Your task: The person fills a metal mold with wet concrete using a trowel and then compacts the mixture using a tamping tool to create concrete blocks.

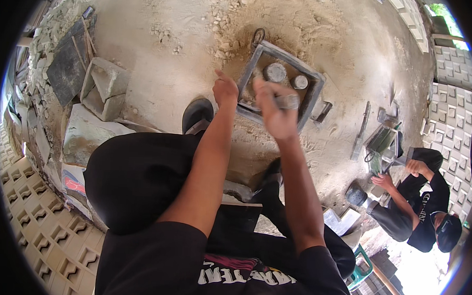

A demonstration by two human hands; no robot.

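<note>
A square grey metal mould frame rests on the dusty ground in front of me, tilted clockwise. Two round grey pieces, the larger one and a smaller one, stand inside it among loose sandy material. My right hand, smeared by motion, is over the frame's near side, closed round a short grey tool whose kind I cannot make out. Beside the frame's left edge is my left hand, one finger sticking out and the others curled; what they grip, if anything, is hidden.
Loose sand and lumps lie beyond the frame. A hollow concrete block and a dark slab are at left. Rightward, a co-worker sits handling another mould; a flat metal bar lies between us. Patterned blocks are stacked lower left.
</note>
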